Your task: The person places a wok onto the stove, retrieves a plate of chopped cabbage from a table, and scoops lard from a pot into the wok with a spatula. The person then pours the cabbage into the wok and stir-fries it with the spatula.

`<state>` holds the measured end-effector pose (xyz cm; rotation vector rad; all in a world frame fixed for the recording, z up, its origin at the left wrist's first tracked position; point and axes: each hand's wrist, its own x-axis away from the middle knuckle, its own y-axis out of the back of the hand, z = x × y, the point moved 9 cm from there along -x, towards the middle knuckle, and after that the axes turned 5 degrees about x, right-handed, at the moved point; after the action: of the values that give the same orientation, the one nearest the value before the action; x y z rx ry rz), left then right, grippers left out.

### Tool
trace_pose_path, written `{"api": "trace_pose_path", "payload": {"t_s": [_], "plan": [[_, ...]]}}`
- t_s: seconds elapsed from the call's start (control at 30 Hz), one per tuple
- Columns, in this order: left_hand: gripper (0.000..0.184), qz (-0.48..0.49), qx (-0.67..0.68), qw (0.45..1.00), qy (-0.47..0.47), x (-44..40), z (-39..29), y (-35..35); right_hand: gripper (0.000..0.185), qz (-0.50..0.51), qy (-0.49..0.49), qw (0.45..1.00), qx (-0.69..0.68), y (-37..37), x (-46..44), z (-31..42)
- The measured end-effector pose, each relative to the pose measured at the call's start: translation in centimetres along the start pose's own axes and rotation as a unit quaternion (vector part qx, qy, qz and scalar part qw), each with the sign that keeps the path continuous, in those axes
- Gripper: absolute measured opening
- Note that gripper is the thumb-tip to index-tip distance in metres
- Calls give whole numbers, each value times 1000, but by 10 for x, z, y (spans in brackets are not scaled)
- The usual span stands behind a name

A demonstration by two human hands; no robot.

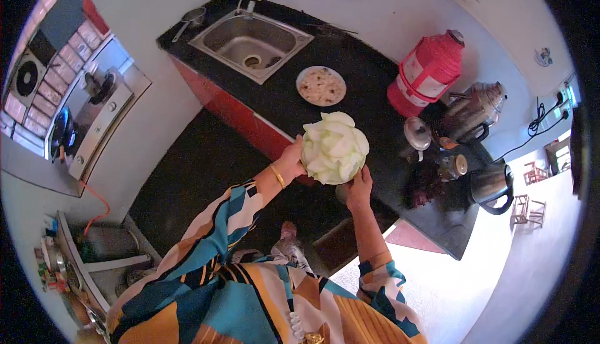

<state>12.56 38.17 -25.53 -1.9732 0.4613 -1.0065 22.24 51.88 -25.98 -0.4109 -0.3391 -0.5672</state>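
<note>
Between the left hand [292, 158] and right hand [359, 189], a heap of pale leaves [335, 149], held before the black counter [370, 88]; fingers clamped on its sides, tips partly hidden. Beyond, a plate [299, 85] of food; farther left, a sink [275, 41].

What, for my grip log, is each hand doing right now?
Left hand: holding one side of the pale leaves.
Right hand: holding the other side.

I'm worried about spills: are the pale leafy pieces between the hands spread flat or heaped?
Heaped: the pale leafy pieces overlap in a rounded mound between the left hand and right hand. Whatever lies underneath is hidden.
</note>
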Motion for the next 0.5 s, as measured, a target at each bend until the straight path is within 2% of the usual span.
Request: {"api": "trace_pose_path", "payload": {"t_s": [0.23,0.33,0.5], "plan": [[49,-5,-10,1000,29,-61,21,-15,26,-44,-8,999,0,47,-47,-7],[49,-16,-52,998,22,-67,18,-27,33,-11,5,1000,-2,51,-69,-9],[49,-14,-37,999,34,-94,24,-21,32,-16,-1,1000,-10,57,-81,-6]]}}
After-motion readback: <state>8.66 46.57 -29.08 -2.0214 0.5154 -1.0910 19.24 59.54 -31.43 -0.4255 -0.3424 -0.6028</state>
